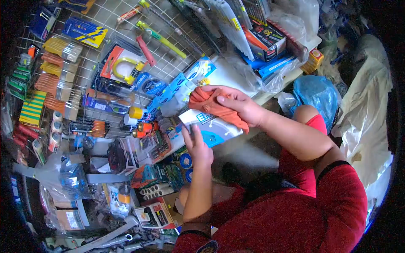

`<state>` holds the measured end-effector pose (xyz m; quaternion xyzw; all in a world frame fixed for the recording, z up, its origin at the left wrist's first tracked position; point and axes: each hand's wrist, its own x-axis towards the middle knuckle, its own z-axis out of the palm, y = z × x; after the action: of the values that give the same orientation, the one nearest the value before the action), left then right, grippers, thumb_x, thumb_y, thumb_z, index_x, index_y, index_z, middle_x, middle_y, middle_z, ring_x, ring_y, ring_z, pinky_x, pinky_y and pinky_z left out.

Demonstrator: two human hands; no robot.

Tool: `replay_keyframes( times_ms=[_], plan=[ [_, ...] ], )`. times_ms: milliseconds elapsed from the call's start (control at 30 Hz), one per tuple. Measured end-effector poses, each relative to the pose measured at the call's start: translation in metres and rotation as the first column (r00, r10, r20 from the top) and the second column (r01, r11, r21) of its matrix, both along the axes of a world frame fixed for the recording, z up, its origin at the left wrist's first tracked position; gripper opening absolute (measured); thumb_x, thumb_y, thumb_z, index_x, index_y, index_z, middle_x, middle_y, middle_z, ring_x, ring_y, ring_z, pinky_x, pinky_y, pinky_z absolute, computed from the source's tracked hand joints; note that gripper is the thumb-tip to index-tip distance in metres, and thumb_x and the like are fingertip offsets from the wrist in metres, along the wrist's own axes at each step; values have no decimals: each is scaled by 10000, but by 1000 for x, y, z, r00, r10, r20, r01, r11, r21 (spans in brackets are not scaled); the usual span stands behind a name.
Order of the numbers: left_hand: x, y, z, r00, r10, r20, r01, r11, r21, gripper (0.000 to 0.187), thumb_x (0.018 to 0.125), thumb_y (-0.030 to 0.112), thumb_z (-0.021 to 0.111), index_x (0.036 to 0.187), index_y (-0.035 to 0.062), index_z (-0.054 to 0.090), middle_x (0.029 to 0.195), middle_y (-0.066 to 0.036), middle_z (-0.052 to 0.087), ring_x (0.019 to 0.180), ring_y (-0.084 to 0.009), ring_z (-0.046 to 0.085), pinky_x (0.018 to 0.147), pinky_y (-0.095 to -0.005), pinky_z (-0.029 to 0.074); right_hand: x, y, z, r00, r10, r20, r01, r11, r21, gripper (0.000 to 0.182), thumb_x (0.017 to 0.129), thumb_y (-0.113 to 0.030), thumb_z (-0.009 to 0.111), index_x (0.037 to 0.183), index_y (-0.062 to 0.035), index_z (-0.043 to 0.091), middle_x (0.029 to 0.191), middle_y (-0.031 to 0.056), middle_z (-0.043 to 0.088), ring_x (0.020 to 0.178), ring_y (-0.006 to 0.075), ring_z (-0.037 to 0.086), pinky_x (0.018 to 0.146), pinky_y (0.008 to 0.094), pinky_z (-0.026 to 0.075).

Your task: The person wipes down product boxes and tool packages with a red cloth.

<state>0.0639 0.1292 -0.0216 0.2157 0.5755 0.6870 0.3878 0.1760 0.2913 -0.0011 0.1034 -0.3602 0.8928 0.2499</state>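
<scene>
A white and blue flat package (221,135) with printed lettering is held in front of my chest, tilted. My left hand (198,148) grips its lower left edge, with fingers upright along the side. An orange cloth (216,109) is bunched in my right hand (241,104). It lies against the upper part of the package and covers some of the print. The fingers under the cloth are partly hidden.
A wire grid rack (122,25) on the left carries paint brushes (59,80), a yellow cable lock (124,69) and other packaged tools. On a white shelf (232,76) ahead stand boxes. A blue plastic bag (314,99) lies right, near my knee. Pipe pieces (114,238) lie lower left.
</scene>
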Motion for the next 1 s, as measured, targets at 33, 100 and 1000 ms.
replay_keyframes(
  times_ms=[33,100,1000],
  plan=[
    [2,6,-13,935,181,-304,-201,979,-35,558,1060,469,383,1446,67,352,1363,-168,519,1259,-304,536,992,-532,487,0,-5,-3,1000,8,9,-8,999,46,550,1031,-258,542,1504,-36,372,1415,110,534,1264,165,526,1105,333,381],
    [9,7,-28,730,221,-647,-331,942,-52,568,1073,426,388,1510,79,283,1433,-141,458,1353,-253,425,1112,-364,361,-7,-23,-18,990,-131,61,125,988,94,531,1053,-254,499,1522,-49,358,1416,82,529,1266,157,513,1103,329,379],
    [42,7,-10,955,-226,193,113,877,468,1109,725,731,618,1590,199,176,1619,-80,245,1468,-321,278,1169,-593,206,-4,-27,-49,645,-763,-46,650,517,557,370,1063,-358,402,1194,-62,582,1133,131,617,1014,229,601,887,378,460]
  ],
)
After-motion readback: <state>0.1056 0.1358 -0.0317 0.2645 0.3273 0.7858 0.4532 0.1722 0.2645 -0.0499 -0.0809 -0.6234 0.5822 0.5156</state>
